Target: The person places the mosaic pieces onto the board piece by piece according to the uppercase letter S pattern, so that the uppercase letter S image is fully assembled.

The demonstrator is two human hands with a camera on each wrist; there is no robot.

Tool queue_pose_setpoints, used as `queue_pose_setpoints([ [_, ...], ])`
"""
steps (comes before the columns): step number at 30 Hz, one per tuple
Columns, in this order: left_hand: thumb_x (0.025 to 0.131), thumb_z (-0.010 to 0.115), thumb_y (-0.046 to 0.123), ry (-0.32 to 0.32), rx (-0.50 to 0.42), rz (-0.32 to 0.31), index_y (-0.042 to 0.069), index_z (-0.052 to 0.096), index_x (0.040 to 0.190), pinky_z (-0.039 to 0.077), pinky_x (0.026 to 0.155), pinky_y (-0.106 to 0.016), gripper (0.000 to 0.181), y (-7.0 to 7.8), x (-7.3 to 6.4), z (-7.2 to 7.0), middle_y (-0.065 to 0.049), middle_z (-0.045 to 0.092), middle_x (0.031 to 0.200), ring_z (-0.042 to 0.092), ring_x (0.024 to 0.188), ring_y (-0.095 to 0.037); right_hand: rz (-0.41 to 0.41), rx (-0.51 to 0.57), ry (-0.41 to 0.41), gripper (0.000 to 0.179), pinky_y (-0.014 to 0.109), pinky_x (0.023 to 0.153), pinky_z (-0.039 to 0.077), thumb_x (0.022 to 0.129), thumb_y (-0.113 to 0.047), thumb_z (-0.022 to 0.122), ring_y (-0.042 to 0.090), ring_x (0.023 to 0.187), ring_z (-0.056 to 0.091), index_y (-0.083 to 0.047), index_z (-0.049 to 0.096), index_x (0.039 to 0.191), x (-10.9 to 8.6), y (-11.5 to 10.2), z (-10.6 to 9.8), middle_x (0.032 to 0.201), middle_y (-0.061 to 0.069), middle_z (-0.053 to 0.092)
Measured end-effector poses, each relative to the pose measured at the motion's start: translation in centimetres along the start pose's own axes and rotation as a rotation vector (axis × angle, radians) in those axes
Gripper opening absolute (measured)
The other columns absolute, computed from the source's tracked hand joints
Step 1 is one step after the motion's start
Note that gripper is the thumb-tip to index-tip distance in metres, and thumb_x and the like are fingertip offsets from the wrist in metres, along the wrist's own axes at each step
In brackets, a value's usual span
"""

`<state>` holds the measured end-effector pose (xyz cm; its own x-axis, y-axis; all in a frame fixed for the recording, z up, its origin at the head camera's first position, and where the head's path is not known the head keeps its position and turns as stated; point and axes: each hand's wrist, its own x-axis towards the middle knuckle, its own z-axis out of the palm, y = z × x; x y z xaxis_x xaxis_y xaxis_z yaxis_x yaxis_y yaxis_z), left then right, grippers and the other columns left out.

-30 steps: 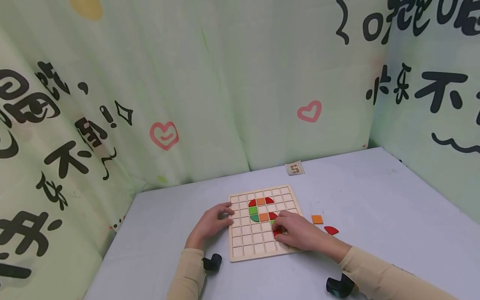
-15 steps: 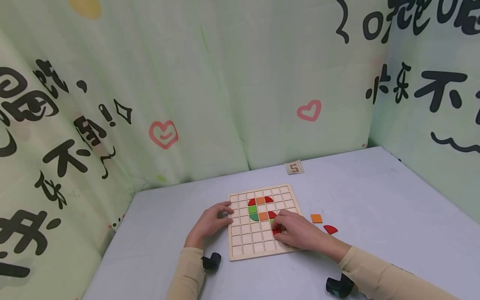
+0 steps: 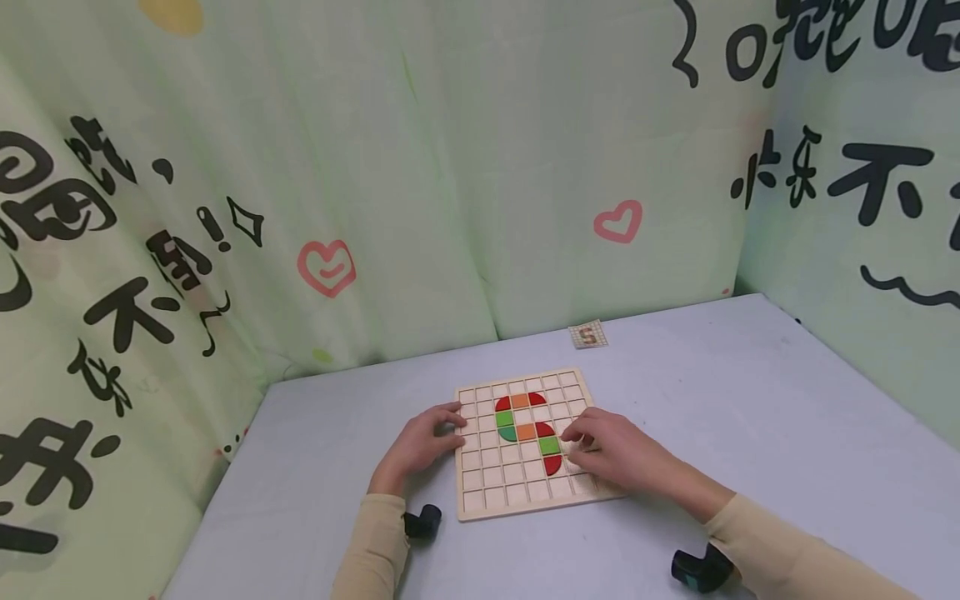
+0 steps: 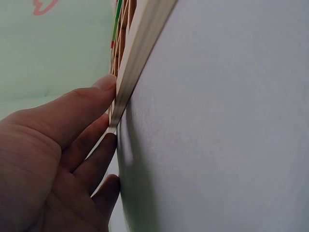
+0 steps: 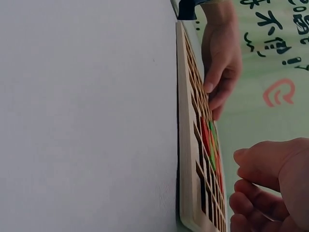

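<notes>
A wooden grid board (image 3: 487, 479) lies on the table, with several coloured tiles forming a curve in its cells. At that curve's lower end sit a green square tile (image 3: 550, 446) and a red quarter-round tile (image 3: 553, 465). My left hand (image 3: 420, 442) rests its thumb and fairly straight fingers against the board's left edge, as the left wrist view also shows. Over the board's right part hovers my right hand (image 3: 622, 450), fingers loosely bent. In the right wrist view nothing shows between the thumb and fingers of this right hand (image 5: 270, 183).
A small pattern card (image 3: 588, 335) lies near the table's back edge. White cloth covers the table (image 3: 750, 400), and a printed curtain (image 3: 420, 208) hangs behind and beside it. A black wrist camera (image 3: 701, 569) sits under the right forearm.
My right hand has let go of the red quarter-round tile and moved right, uncovering it and the green tile. The loose orange and red tiles are now hidden behind that hand. My left hand stays put.
</notes>
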<state>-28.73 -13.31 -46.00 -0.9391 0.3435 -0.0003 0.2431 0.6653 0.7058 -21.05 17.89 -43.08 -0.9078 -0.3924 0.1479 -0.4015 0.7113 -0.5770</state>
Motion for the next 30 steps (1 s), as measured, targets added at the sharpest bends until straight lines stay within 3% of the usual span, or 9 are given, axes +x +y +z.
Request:
queue_pose_setpoints([
  [9, 0.087, 0.073, 0.013, -0.005, 0.009, 0.001, 0.009, 0.07, 0.107, 0.03, 0.113, -0.052, 0.021, 0.2, 0.1, -0.2, -0.007, 0.051, 0.145, 0.037, 0.14, -0.033, 0.111, -0.01, 0.066, 0.023, 0.033, 0.074, 0.052, 0.088, -0.014, 0.069, 0.015, 0.088, 0.058, -0.005, 0.068, 0.108, -1.1, 3.2, -2.9, 0.102, 0.002, 0.062],
  [16, 0.087, 0.073, 0.014, -0.01, -0.002, -0.004, 0.01, 0.07, 0.106, 0.029, 0.114, -0.052, 0.019, -0.1, 0.1, 0.0, -0.007, 0.05, 0.145, 0.037, 0.14, -0.033, 0.217, -0.037, 0.055, 0.031, 0.042, 0.079, 0.053, 0.087, -0.018, 0.069, 0.026, 0.095, 0.059, -0.001, 0.066, 0.113, -1.8, 5.6, -4.0, 0.108, 0.01, 0.061],
  [21, 0.087, 0.073, 0.014, -0.012, -0.003, -0.002, 0.01, 0.07, 0.106, 0.029, 0.113, -0.052, 0.019, -0.2, 0.1, 0.1, -0.007, 0.05, 0.145, 0.036, 0.14, -0.033, 0.215, -0.051, 0.012, 0.035, 0.044, 0.08, 0.052, 0.085, -0.019, 0.071, 0.026, 0.093, 0.057, 0.003, 0.064, 0.112, -2.1, 6.4, -4.1, 0.107, 0.012, 0.061],
  [30, 0.087, 0.073, 0.014, -0.005, -0.007, 0.002, 0.01, 0.07, 0.106, 0.03, 0.113, -0.052, 0.02, -0.2, 0.1, 0.1, -0.007, 0.051, 0.145, 0.037, 0.139, -0.033, 0.204, -0.063, -0.049, 0.034, 0.04, 0.078, 0.051, 0.081, -0.02, 0.075, 0.022, 0.091, 0.055, -0.002, 0.067, 0.109, -1.7, 6.1, -3.8, 0.104, 0.006, 0.06],
])
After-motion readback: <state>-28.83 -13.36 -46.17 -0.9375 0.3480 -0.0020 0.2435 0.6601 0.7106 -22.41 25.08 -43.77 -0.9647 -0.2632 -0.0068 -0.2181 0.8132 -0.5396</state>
